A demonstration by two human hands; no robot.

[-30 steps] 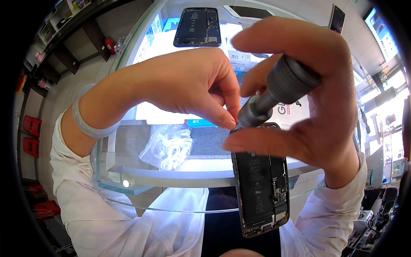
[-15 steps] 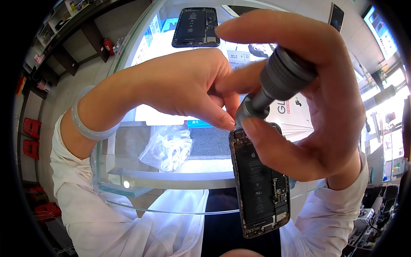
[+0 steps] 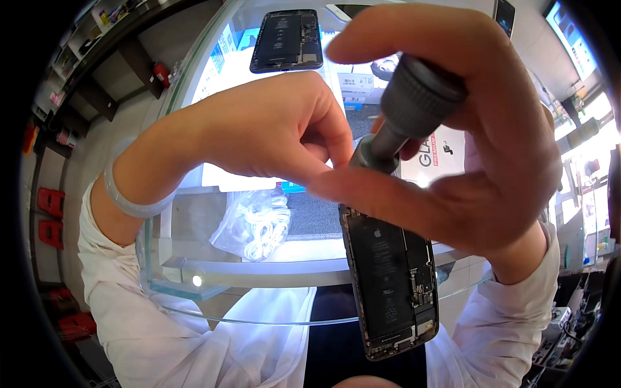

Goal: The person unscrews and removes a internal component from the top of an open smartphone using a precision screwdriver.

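My left hand [image 3: 278, 129], with a pale bangle at the wrist, is closed in a pinch at the top end of an opened black phone [image 3: 381, 284]; what its fingertips hold is hidden behind my right thumb. My right hand [image 3: 479, 168] curls round a grey tool with a knurled cylinder head [image 3: 420, 97], whose narrower lower part sits over the phone's top edge. The phone points down toward me, its battery and circuit board exposed, overhanging the counter's front edge.
On the glass-topped, lit display counter [image 3: 272, 278] are a second opened phone [image 3: 286, 40], small boxes [image 3: 356, 87], a printed package [image 3: 432, 155] and a bag of white cables [image 3: 252, 229]. A dark desk runs at the left, with a fire extinguisher [image 3: 162, 74] below. Red objects stand farther down.
My right hand has shifted up and slightly left with the tool, its thumb swinging across my left fingertips. My left hand and the top of the phone have moved slightly left.
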